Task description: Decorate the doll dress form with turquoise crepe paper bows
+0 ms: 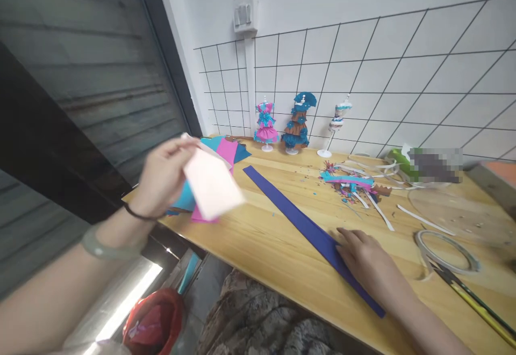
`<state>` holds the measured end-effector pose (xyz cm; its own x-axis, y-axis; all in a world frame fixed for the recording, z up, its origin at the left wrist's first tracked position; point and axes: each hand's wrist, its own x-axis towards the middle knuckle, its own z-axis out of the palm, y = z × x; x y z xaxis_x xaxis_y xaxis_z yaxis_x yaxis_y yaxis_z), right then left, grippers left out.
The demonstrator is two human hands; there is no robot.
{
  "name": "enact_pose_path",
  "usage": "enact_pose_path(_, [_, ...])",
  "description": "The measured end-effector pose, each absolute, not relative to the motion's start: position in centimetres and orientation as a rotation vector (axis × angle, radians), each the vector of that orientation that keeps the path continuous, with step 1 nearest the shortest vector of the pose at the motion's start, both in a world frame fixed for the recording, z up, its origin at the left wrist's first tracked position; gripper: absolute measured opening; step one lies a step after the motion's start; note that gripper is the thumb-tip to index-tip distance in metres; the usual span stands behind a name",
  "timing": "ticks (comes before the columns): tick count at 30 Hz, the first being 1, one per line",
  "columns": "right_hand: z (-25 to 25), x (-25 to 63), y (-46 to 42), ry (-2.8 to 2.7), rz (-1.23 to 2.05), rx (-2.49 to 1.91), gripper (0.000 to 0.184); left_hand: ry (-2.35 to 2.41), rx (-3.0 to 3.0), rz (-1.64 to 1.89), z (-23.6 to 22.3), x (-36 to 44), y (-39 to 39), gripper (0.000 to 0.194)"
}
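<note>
Paper (213, 183), pale, pinched in left hand (163, 169), nine o'clock; right hand (368, 261), four o'clock, loosely open on blue strip (296, 215) running centre to five; light, flat pressure should avoid creases.

Pale wooden table (258, 242) bears long blue-violet strip (298, 219). From strip: flat pink-and-teal sheets (227, 150), 10 o'clock; round whitish tape ring (420, 245), 3 o'clock.

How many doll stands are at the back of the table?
3: pink and blue one at left, blue and brown one in the middle, mostly white one at right.
</note>
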<state>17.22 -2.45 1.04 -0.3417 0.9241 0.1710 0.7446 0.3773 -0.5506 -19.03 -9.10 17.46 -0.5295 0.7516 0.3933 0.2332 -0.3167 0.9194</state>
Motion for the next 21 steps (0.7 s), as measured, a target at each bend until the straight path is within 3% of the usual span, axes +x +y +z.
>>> enact_pose_path(2, [2.2, 15.7, -3.7, -2.121, 0.585, -1.307, 0.041, 1.554, 1.271, 1.604, 14.6, -14.6, -10.8, 0.023])
enact_pose_path(7, [4.6, 13.0, -7.6, -1.553, 1.932, -1.115, 0.054, 1.303, 1.350, 1.083, 7.2, -4.6, -14.8, 0.041])
enact_pose_path(10, [4.3, 14.5, -8.5, -1.338, 2.280, -1.021, 0.053, 0.990, 1.300, 0.894, 4.4, -1.3, -16.1, 0.061])
enact_pose_path(12, [3.8, 16.4, -8.8, -1.371, 2.303, -1.079, 0.053, 0.875, 1.343, 0.711, 3.6, -0.7, -16.2, 0.065])
enact_pose_path(16, [2.9, 20.1, -9.2, -1.547, 2.195, -1.201, 0.058, 0.896, 1.605, 0.439, 3.9, -2.9, -14.0, 0.053])
enact_pose_path(21, [1.8, 23.2, -9.7, -1.649, 1.892, -1.365, 0.050, 1.096, 2.568, 0.442, 4.2, -6.7, -9.4, 0.040])
